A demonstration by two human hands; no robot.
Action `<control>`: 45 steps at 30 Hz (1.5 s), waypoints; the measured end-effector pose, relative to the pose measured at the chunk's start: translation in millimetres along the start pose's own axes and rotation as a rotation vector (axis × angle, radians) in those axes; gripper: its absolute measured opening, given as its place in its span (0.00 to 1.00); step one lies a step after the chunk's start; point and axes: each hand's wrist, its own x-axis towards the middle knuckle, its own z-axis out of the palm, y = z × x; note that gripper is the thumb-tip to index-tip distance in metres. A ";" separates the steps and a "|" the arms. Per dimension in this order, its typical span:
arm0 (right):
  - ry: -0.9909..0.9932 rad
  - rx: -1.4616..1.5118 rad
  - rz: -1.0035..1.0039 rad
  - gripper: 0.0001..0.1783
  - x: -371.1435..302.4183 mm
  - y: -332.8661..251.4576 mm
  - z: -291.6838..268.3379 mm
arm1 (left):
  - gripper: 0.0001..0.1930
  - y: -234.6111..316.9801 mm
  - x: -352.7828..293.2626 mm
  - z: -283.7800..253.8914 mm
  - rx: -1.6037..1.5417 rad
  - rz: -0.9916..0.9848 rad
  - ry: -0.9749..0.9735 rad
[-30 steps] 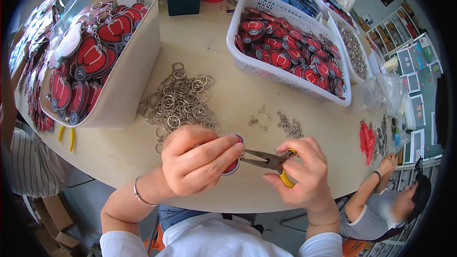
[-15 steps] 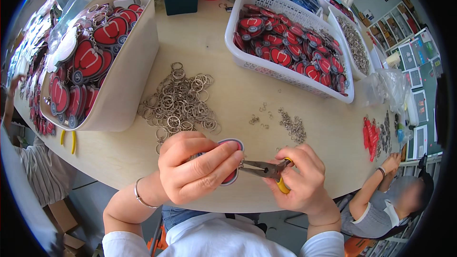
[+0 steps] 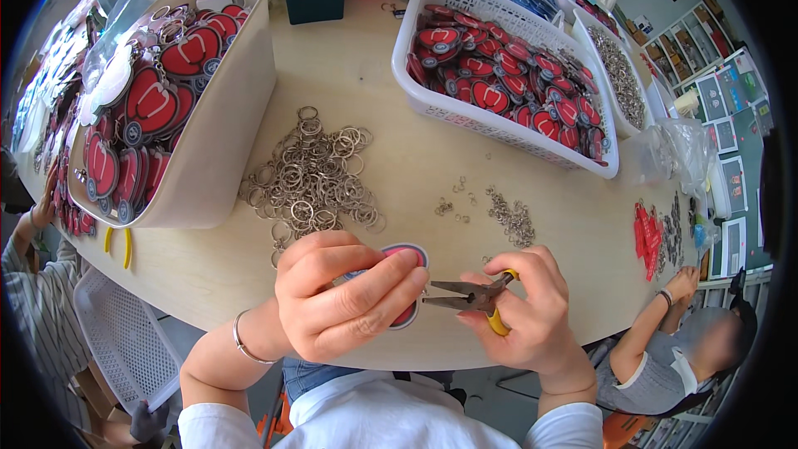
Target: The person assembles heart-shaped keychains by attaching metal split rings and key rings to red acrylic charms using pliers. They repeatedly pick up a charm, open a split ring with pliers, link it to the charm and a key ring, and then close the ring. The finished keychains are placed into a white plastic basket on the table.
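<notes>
My left hand [image 3: 345, 295] pinches a red keychain charm [image 3: 406, 283] with a pale rim, its face partly hidden behind my fingers. In my right hand [image 3: 528, 312] are needle-nose pliers [image 3: 472, 296] with yellow handles. The pliers' jaws stand apart beside the charm, close to a tiny metal bit at my left fingertips that is too small to make out. Beyond my left hand lies a heap of split key rings [image 3: 320, 179]. A smaller pile of little metal links [image 3: 511, 218] lies beyond my right hand.
A tall white bin [image 3: 237, 129] of red charms stands at left, with yellow-handled pliers [image 3: 127, 248] near it. A white basket [image 3: 507, 129] holds more charms at the back. One co-worker sits at right [image 3: 657, 357]; another at left is beside a white basket [image 3: 125, 333].
The pliers' jaws have spread and drawn slightly back from the charm. At the left, a person's arms and a white basket have come into view below the table edge.
</notes>
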 end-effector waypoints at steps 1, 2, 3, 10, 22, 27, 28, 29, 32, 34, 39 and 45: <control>-0.002 -0.002 -0.007 0.13 -1.0 0.5 -0.2 | 0.15 0.0 0.1 0.2 -0.003 0.001 0.000; -0.003 -0.004 -0.015 0.13 -2.1 1.3 -0.1 | 0.15 0.0 0.0 0.5 -0.001 0.002 0.002; -0.005 -0.006 -0.022 0.13 -3.0 1.7 -0.2 | 0.15 0.1 -0.2 0.9 0.001 0.002 0.004; -0.012 -0.001 -0.021 0.12 -5.8 1.2 0.5 | 0.15 -0.4 0.3 1.1 0.006 0.016 0.013; -0.017 -0.041 -0.034 0.12 -6.6 -0.8 -0.2 | 0.14 -0.7 -0.4 2.7 0.035 0.037 0.037; -0.062 -0.058 -0.045 0.10 -9.9 2.7 0.4 | 0.17 -0.8 4.6 6.3 0.024 0.019 0.063; -0.063 -0.044 -0.043 0.10 -10.0 4.6 1.6 | 0.18 -1.4 7.7 5.4 0.032 0.020 0.074; -0.065 -0.029 -0.042 0.11 -10.2 7.4 4.0 | 0.19 -3.0 7.7 6.3 0.035 0.016 0.056; -0.010 0.034 -0.027 0.13 -6.3 14.6 8.2 | 0.19 -9.1 14.0 4.1 0.101 0.002 0.006; 0.061 0.086 0.003 0.15 -4.2 19.2 9.1 | 0.18 -6.7 23.9 -8.1 0.216 -0.034 -0.029; 0.130 0.120 0.080 0.18 -13.0 29.7 9.4 | 0.11 -45.1 94.9 -79.4 0.607 -0.227 -0.056; 0.154 0.206 0.244 0.13 -9.5 43.4 18.0 | 0.11 -100.7 96.5 -115.2 1.031 -0.483 -0.545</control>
